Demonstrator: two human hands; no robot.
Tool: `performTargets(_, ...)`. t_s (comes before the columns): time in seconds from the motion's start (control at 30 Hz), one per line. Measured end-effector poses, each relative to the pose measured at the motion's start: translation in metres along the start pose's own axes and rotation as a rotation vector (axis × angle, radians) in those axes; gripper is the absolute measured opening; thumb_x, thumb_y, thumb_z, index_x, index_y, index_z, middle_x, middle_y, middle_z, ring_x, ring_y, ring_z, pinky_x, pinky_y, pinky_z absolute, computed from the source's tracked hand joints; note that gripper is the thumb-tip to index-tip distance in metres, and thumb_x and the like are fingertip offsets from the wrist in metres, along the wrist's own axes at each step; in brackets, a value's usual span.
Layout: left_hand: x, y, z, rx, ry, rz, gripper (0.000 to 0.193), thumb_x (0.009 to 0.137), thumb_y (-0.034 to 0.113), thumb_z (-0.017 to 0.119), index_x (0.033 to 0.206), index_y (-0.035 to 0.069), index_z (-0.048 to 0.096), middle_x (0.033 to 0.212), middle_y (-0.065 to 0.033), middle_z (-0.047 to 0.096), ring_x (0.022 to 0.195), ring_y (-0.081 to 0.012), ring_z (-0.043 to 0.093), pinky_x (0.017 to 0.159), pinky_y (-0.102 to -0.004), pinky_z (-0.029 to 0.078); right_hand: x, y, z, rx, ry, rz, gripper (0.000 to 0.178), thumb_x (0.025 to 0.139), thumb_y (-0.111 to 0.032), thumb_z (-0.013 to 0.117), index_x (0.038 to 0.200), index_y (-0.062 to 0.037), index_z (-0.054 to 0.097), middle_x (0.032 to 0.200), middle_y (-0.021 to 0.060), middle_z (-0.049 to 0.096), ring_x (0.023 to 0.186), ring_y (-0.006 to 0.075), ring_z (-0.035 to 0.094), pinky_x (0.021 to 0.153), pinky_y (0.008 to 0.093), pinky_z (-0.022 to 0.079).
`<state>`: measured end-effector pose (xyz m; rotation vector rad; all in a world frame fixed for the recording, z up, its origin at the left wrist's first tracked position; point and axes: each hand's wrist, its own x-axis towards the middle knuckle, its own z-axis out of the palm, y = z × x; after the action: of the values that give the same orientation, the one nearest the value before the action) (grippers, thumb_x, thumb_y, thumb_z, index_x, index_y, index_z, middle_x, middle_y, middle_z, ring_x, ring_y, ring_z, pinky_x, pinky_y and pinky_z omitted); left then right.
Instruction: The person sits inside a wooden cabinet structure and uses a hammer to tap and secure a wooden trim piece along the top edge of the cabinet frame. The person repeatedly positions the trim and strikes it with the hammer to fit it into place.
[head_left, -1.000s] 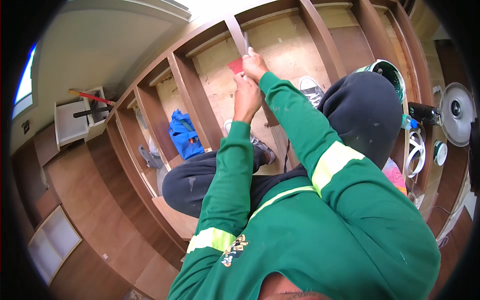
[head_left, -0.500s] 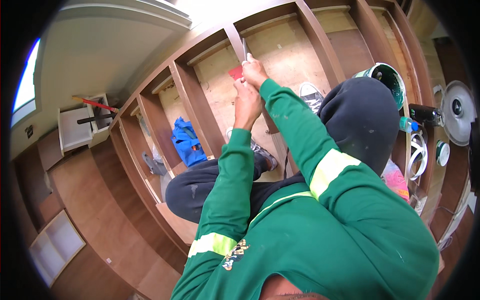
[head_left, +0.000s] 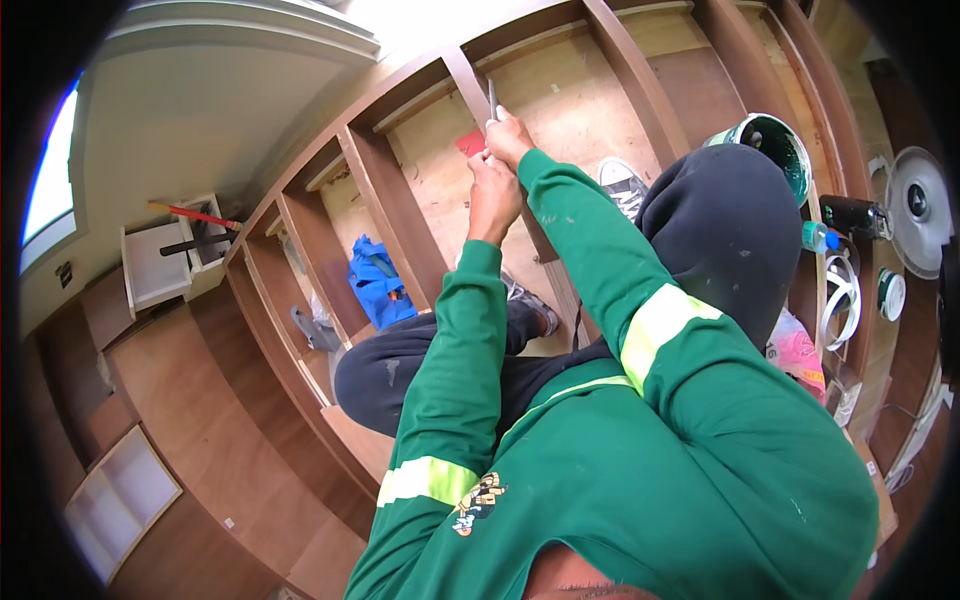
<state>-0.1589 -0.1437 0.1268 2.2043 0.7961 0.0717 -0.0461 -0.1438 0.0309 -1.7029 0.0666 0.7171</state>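
Note:
My right hand (head_left: 510, 138) is closed around a narrow grey tool (head_left: 492, 98), whose thin end points away along a brown upright divider (head_left: 466, 82). I cannot make out its kind. Just below and left, my left hand (head_left: 492, 192) is closed, fingertips touching or nearly touching my right hand. A flat red piece (head_left: 470, 143) shows beside the left fingertips; whether they grip it or it lies behind them, I cannot tell. Both hands are over the open compartments of a brown wooden cabinet frame with a pale plywood back (head_left: 565, 95), inside which my feet rest.
A blue cloth bag (head_left: 378, 285) lies in a compartment to the left. On the right are a green-smeared paint bucket (head_left: 797, 160), a dark bottle (head_left: 855, 216), a white strip roll (head_left: 842, 300) and a round fan (head_left: 917, 212). A drawer box (head_left: 155, 262) stands far left.
The view has shifted slightly. My hands stay almost in the same place, the grey tool still in the right one.

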Motion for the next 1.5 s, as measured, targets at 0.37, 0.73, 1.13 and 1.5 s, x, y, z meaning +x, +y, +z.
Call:
performTargets(0.37, 0.074, -0.024, -0.077, -0.093, -0.175, -0.015, 0.058, 0.101, 0.029, 0.057, 0.152, 0.003, 0.042, 0.118, -0.0143, 0.067, 0.084, -0.0186, 0.068, 0.070, -0.0304, 0.057, -0.133, -0.051, -0.031, 0.392, -0.004, 0.206, 0.021, 0.102, -0.023, 0.054, 0.108, -0.0029, 0.050, 0.075, 0.0069, 0.054, 0.054, 0.0138, 0.056, 0.043, 0.0323, 0.049)
performTargets(0.73, 0.153, -0.003, -0.019, 0.164, -0.274, 0.053, 0.045, 0.080, 0.012, 0.074, 0.124, 0.002, 0.071, 0.095, -0.0121, 0.078, 0.079, -0.0175, 0.075, 0.077, -0.0308, 0.059, -0.151, -0.007, -0.020, -0.242, -0.025, -0.153, 0.064, 0.099, -0.020, 0.051, 0.150, 0.0106, 0.028, 0.123, 0.0373, 0.057, 0.112, 0.0498, 0.059, 0.100, 0.0539, 0.046)
performTargets(1.13, 0.129, -0.021, -0.019, 0.586, -0.184, 0.423, 0.034, 0.092, 0.040, 0.059, 0.113, 0.021, 0.077, 0.135, -0.0057, 0.060, 0.131, -0.0325, 0.048, 0.106, -0.0464, 0.041, -0.196, -0.008, -0.031, -0.314, -0.074, -0.031, 0.047, 0.100, -0.027, 0.050, 0.127, 0.0110, 0.041, 0.108, 0.0435, 0.061, 0.102, 0.0543, 0.063, 0.092, 0.0572, 0.048)
performTargets(1.5, 0.121, -0.036, -0.037, 0.985, -0.320, 0.829, 0.046, 0.100, 0.033, 0.040, 0.137, 0.014, 0.060, 0.152, -0.0002, 0.051, 0.140, -0.0306, 0.042, 0.113, -0.0520, 0.030, -0.203, -0.017, -0.034, -0.501, -0.049, -0.025, 0.044, 0.099, -0.025, 0.049, 0.118, 0.0129, 0.040, 0.104, 0.0411, 0.063, 0.099, 0.0556, 0.064, 0.092, 0.0579, 0.049)
